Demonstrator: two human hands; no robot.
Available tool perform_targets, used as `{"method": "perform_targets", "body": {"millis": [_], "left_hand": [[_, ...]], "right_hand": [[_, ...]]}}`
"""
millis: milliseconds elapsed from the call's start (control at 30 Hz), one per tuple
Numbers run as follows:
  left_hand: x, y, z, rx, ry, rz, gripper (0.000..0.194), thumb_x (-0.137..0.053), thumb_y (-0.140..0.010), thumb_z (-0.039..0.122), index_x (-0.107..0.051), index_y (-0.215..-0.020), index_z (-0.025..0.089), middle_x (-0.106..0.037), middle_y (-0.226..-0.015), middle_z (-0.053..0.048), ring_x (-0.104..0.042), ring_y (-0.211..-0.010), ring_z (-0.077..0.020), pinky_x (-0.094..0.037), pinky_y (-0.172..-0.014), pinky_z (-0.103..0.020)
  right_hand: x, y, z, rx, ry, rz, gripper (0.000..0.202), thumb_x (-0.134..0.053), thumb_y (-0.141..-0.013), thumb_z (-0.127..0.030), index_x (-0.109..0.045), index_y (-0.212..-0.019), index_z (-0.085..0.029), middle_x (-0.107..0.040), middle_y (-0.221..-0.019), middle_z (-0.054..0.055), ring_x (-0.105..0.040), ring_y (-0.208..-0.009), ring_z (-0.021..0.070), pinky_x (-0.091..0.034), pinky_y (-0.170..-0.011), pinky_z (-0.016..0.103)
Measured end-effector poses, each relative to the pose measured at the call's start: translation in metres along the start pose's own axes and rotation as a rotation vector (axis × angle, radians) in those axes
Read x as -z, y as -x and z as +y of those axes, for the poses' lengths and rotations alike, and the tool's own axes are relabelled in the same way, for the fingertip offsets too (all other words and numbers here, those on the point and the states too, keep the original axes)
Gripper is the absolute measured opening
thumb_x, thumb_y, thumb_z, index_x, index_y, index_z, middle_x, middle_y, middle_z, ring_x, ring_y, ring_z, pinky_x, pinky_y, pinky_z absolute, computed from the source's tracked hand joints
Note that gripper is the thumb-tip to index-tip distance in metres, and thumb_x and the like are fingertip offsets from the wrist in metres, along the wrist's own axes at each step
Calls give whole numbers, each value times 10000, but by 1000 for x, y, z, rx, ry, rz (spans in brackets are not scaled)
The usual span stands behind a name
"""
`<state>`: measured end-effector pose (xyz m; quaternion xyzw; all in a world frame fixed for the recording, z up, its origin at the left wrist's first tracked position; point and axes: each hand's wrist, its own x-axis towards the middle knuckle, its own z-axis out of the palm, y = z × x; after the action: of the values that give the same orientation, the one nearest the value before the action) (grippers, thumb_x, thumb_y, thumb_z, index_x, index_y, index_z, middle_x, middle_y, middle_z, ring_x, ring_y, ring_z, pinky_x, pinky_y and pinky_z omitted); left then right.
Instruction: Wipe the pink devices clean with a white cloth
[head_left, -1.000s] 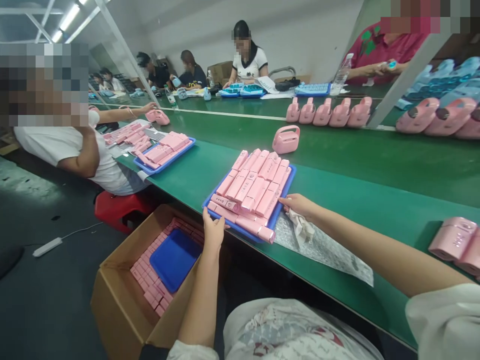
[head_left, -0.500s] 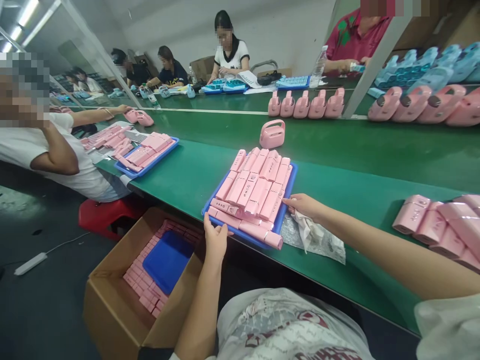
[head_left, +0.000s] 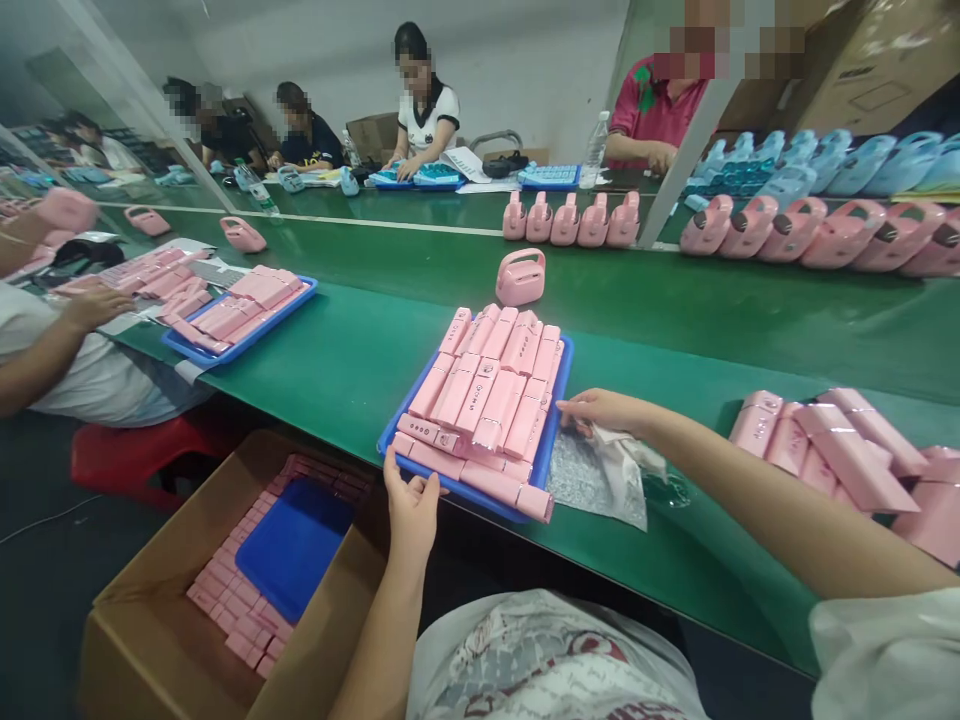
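Note:
A blue tray (head_left: pixel 564 400) piled with pink plastic parts (head_left: pixel 469 390) sits at the near edge of the green bench. My left hand (head_left: pixel 411 500) grips its near left corner, fingers at the rim. At the right rim my right hand (head_left: pixel 600 410) holds the tray's edge with its fingertips. Under and beside my right hand lie a crumpled white cloth or tissue (head_left: pixel 621 465) and a clear plastic bag (head_left: pixel 585 485). One pink handled case (head_left: pixel 521 277) stands just beyond the tray.
An open cardboard box (head_left: pixel 142 590) of pink parts with a blue tray (head_left: pixel 296 550) inside stands below left. More pink parts (head_left: pixel 847 450) lie at right. Another loaded tray (head_left: pixel 247 335) is at left, beside a seated person. Several people sit beyond the bench.
The view has turned rightward. At left, the neighbouring person's arm has drawn back with a pink case lifted. Both my hands stay on the tray.

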<state>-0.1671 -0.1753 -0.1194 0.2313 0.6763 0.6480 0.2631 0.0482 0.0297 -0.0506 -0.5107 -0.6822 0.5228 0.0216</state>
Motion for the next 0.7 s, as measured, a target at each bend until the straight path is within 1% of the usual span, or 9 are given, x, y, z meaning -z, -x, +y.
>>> {"method": "perform_targets", "body": {"millis": [67,133,233,300,367,433,500,600,700], "left_hand": [[-1,3,0,-4,37,-14,907,-662,-724,290,-163,-1479,233,-417,-1325,-163,-573,-686,-58,-536,-652,-237],[-3,6,0,-1,63,-34,937,-662,-741,314,-112,-1494,228,-403,-1357,-184,-574,-700,-62,-531,-628,-217],[-6,11,1,-1,79,-21,987,-659,-758,391,-39,-1510,235,-274,-1463,-229,-587,-734,-83,-526,-579,-218],[-6,12,0,-4,77,-12,996,-654,-765,441,-16,-1511,274,-166,-1518,-236,-587,-724,-88,-518,-542,-231],[-5,13,-2,-1,60,-12,987,-643,-776,476,-3,-1508,308,-140,-1533,-233,-573,-681,-81,-503,-519,-240],[-4,13,-4,4,51,-5,978,-635,-778,496,2,-1502,334,-98,-1547,-226,-574,-692,-90,-478,-497,-234],[-2,14,-7,22,64,-5,976,-624,-783,506,20,-1499,343,-126,-1538,-221,-583,-729,-109,-452,-485,-225],[4,17,-14,75,96,-81,962,-578,-827,495,95,-1492,317,-481,-1291,-186,-564,-678,-116,-448,-526,-235],[11,20,-26,120,110,-196,985,-553,-850,488,176,-1477,274,-603,-1008,-107,-517,-617,-123,-475,-626,-298]], "right_hand": [[27,-13,-11,10,128,99,346,-510,-901,-360,-638,-693,-115,-531,-491,23,-462,-461,110,-414,-549,240],[53,-34,-31,48,275,275,295,-476,-922,-318,-653,-816,-106,-585,-582,43,-513,-523,123,-429,-588,241],[80,-75,-72,127,507,532,300,-432,-929,-211,-603,-1153,-109,-666,-904,121,-620,-858,205,-453,-804,293],[88,-103,-100,169,649,640,440,-368,-936,-153,-461,-1366,-153,-579,-1212,177,-578,-1085,274,-422,-917,376],[90,-129,-121,203,773,673,557,-359,-928,-124,-318,-1471,-240,-390,-1435,173,-536,-1178,304,-405,-955,416],[92,-149,-133,216,873,651,605,-446,-908,-152,-297,-1478,-291,-320,-1484,146,-540,-1182,297,-415,-954,399],[92,-161,-138,202,945,622,559,-522,-886,-195,-390,-1424,-263,-414,-1406,148,-569,-1140,276,-435,-923,367],[90,-159,-140,185,1013,633,360,-508,-898,-205,-552,-1252,-161,-535,-1231,184,-615,-1029,263,-452,-838,348],[93,-137,-140,227,1053,640,116,-627,-794,-127,-669,-899,-100,-620,-988,197,-641,-878,240,-442,-753,317]]}}
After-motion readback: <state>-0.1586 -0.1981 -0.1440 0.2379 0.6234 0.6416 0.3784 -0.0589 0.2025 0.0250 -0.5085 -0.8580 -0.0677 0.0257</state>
